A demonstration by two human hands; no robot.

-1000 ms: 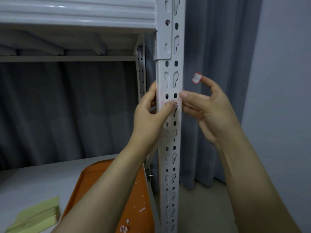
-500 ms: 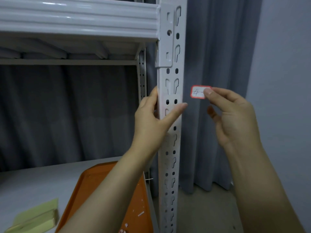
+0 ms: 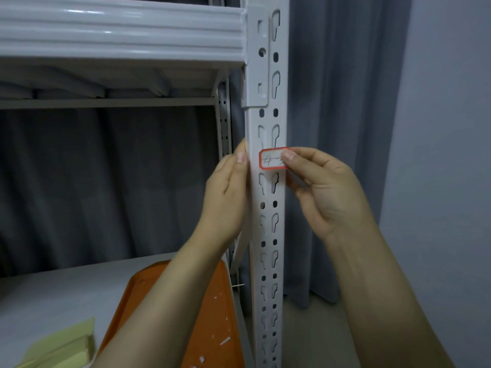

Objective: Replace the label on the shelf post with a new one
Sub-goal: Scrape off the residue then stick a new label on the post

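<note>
Left hand (image 3: 225, 187) is up against the left edge of the white shelf post (image 3: 268, 235), thumb pressed on the post's corner and the other fingers tucked round behind it, so it's basically gripping the post and nothing else. Below that arm there's an orange tray (image 3: 212, 314) on the lower shelf with little white scraps scattered on it, and some pale yellow paper (image 3: 63, 349) further left at the bottom corner.

On the front face of the post, right across a pair of the keyhole slots, sits the red-bordered label (image 3: 271, 159) with something handwritten on it, looks like a "4" and a dash, the rest is hidden. Can't tell if it's fully stuck down yet.

Right hand (image 3: 321, 192) is pinched on the label's right end, thumb on top covering that end, fingers curled in behind. Grey curtain (image 3: 345, 128) hangs behind the post.
</note>
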